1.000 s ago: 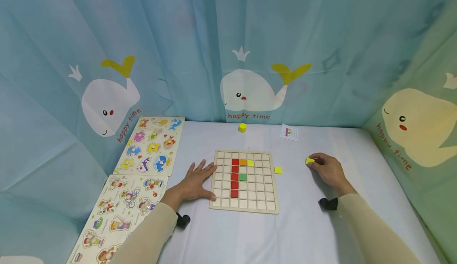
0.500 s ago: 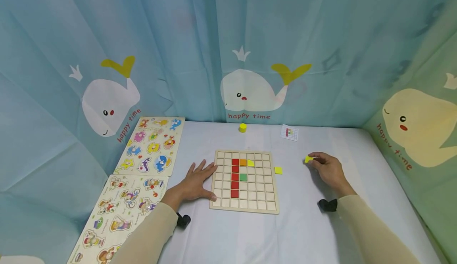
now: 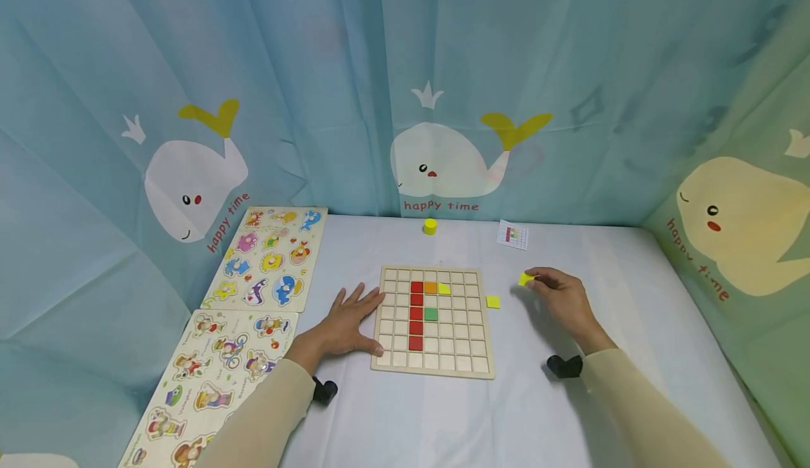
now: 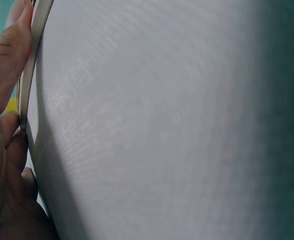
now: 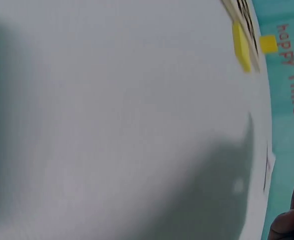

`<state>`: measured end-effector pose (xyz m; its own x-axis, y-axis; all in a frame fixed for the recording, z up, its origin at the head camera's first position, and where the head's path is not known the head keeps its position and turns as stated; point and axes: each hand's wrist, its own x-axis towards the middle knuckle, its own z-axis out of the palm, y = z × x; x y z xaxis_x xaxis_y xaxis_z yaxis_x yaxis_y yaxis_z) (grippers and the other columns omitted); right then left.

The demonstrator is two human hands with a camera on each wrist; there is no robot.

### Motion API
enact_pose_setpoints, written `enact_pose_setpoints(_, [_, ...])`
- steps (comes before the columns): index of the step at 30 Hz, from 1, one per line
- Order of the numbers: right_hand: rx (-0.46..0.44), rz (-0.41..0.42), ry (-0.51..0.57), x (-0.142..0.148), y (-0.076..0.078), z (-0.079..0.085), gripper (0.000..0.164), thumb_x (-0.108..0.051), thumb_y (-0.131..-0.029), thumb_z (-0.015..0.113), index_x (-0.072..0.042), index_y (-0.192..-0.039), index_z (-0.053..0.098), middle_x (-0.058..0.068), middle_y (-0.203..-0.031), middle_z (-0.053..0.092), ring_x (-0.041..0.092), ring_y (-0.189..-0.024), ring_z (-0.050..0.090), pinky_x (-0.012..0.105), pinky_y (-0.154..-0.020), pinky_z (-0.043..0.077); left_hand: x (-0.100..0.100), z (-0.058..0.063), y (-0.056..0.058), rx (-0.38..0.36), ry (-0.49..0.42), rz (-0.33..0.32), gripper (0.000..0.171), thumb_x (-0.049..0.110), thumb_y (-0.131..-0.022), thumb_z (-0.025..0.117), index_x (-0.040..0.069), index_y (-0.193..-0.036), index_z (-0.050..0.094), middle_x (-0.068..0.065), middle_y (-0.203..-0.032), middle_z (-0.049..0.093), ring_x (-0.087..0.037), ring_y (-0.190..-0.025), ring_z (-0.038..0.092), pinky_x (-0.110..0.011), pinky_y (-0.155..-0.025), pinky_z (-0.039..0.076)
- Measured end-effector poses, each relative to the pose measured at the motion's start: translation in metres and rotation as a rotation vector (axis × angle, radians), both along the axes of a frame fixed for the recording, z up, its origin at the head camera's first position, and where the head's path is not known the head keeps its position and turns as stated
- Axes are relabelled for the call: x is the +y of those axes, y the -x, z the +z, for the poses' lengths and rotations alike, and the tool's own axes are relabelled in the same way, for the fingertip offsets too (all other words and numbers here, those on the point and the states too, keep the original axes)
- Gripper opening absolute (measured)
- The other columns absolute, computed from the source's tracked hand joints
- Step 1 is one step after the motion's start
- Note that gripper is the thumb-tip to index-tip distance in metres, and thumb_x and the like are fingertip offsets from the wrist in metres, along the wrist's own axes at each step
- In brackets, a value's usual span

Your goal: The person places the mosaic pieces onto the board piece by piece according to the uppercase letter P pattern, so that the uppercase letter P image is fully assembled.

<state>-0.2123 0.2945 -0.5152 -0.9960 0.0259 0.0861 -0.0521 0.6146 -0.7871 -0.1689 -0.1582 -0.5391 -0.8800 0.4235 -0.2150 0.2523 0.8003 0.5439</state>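
Note:
My left hand (image 3: 342,324) lies with fingers spread at the left edge of a wooden grid board (image 3: 433,373), thumb and fingertips on its rim. The board holds a column of red tiles (image 3: 415,328), an orange tile (image 3: 430,288), a yellow tile (image 3: 444,289) and a green tile (image 3: 431,314). To the right of the board my right hand (image 3: 563,303) pinches a yellow square tile (image 3: 526,280) above the table, its shadow below. Another yellow tile (image 3: 493,302) lies against the board's right edge. In the right wrist view only some fingers (image 5: 289,220) show, and the held tile is hidden.
At the back stand a yellow cylinder (image 3: 430,227) and a small pattern card (image 3: 512,235). Two picture puzzle boards lie at left, one with sea animals (image 3: 266,261), one with figures (image 3: 209,384). A blue curtain (image 3: 342,88) closes off the back.
My right hand has moved left toward the board, carrying the yellow tile with it. The left hand and the tiles on the board stay as they were.

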Motion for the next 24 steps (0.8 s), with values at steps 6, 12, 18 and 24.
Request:
enact_pose_setpoints(6, [-0.004,0.028,0.072,-0.019,-0.003,0.003,0.028,-0.015,-0.102,0.071,-0.002,-0.126,0.074,0.021,-0.123,0.074,-0.003,-0.093,0.060,0.010,-0.077,0.051,0.001,-0.001,-0.001,0.006,-0.022,0.008,0.117,0.055,-0.074,0.092,0.022,-0.168,0.031,0.004,-0.176,0.023,-0.026,-0.166,0.002,-0.050,-0.135,-0.008])
enact_pose_setpoints(12, [-0.005,0.065,0.125,-0.036,-0.006,0.006,0.028,-0.016,-0.101,0.073,-0.002,-0.125,0.074,0.020,-0.124,0.073,-0.001,-0.096,0.061,0.009,-0.080,0.052,0.001,0.000,-0.001,0.007,-0.022,0.008,0.116,0.055,-0.073,0.092,0.022,-0.168,0.032,0.004,-0.176,0.024,-0.026,-0.166,0.003,-0.050,-0.135,-0.009])
enact_pose_setpoints(18, [-0.038,0.107,0.148,-0.053,-0.008,0.006,0.027,-0.015,-0.101,0.072,-0.003,-0.125,0.075,0.019,-0.124,0.073,0.006,-0.098,0.061,0.013,-0.080,0.053,0.001,0.002,-0.001,0.002,-0.017,0.008,0.117,0.055,-0.073,0.092,0.021,-0.168,0.032,0.003,-0.176,0.024,-0.026,-0.166,0.003,-0.050,-0.135,-0.008])
enact_pose_setpoints(24, [-0.106,0.133,0.157,-0.079,-0.012,0.004,0.025,-0.013,-0.102,0.070,-0.005,-0.125,0.075,0.016,-0.120,0.075,0.016,-0.099,0.065,0.020,-0.079,0.056,0.001,0.002,-0.001,0.007,-0.014,0.014,0.116,0.055,-0.073,0.092,0.022,-0.168,0.032,0.004,-0.176,0.023,-0.025,-0.166,0.002,-0.049,-0.135,-0.009])
